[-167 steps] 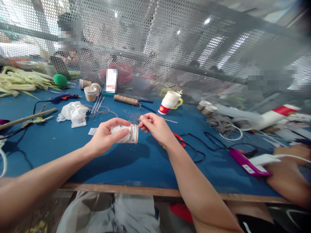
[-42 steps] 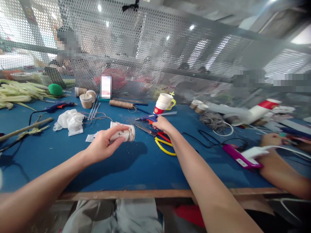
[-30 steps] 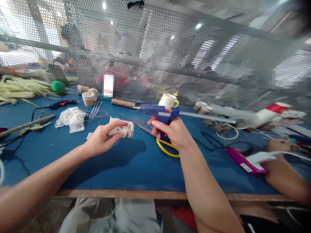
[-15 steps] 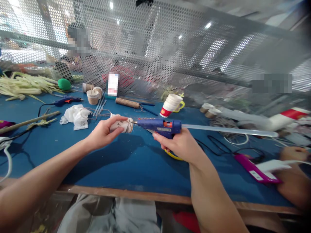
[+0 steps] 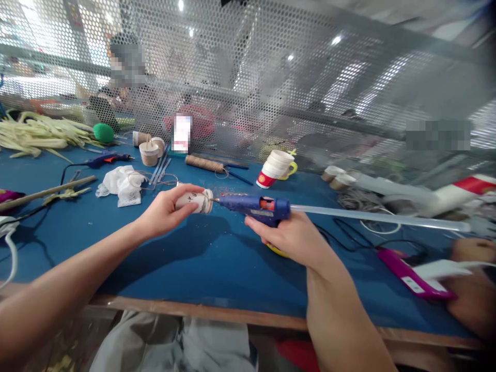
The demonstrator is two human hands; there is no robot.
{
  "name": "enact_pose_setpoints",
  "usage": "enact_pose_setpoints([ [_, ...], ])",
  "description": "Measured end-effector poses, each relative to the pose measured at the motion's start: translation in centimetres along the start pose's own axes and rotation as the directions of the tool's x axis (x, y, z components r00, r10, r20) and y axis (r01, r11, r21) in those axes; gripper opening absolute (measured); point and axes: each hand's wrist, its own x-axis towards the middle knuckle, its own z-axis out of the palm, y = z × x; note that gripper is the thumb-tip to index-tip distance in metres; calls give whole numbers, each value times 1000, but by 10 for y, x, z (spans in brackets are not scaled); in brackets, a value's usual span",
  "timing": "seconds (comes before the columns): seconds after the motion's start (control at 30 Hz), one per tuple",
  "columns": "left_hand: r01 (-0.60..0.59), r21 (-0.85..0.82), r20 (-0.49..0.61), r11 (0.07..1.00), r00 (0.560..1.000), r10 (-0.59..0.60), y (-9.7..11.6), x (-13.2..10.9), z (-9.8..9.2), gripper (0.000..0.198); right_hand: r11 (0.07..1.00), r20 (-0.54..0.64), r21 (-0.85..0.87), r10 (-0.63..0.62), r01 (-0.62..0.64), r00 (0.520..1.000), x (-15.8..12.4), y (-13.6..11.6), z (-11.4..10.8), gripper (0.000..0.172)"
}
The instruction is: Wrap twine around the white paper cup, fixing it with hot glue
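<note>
My left hand (image 5: 170,209) is closed around a small white paper cup (image 5: 197,200) with dark marks on its side, tipped sideways. Twine circles the cup's right end. My right hand (image 5: 289,232) grips a blue hot glue gun (image 5: 251,204), its nozzle at the twine-wrapped end of the cup; whether they touch I cannot tell. From the back of the gun a long clear glue stick (image 5: 380,217) sticks out to the right. Below the gun, a yellow ring-shaped thing (image 5: 277,251) is partly hidden by my right hand.
Behind my hands are stacked paper cups (image 5: 273,168), a twine spool (image 5: 204,164), twine-wrapped cups (image 5: 149,153) and a phone (image 5: 182,133). Crumpled white plastic (image 5: 123,185) and another glue gun (image 5: 108,160) lie left. A purple power strip (image 5: 414,274) is at right. Perforated metal mesh (image 5: 248,77) rises behind.
My right hand and the glue gun have shifted very slightly right and down. My left hand still holds the cup in nearly the same place. The view has tilted a little.
</note>
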Motion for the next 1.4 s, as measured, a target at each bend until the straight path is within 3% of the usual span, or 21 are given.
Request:
enact_pose_setpoints([
  [0.5, -132, 92, 37, 987, 991, 129, -3, -2, 2, 32, 982, -76, -95, -168, 161, 983, 1, 4, 0, 22],
  [1.0, -206, 131, 48, 970, 978, 201, -3, -3, 2, 32, 980, -55, -94, -181, 176, 982, 1, 6, -1, 25],
  [1.17, -252, 134, 74, 958, 967, 244, -2, -5, 4, 32, 986, -62, -91, -143, 137, 988, 2, 6, -1, 25],
  [1.4, -223, 152, 31, 963, 975, 220, -4, -3, 2, 31, 998, -24, -20, -62, 61, 998, -1, 4, -3, 27],
])
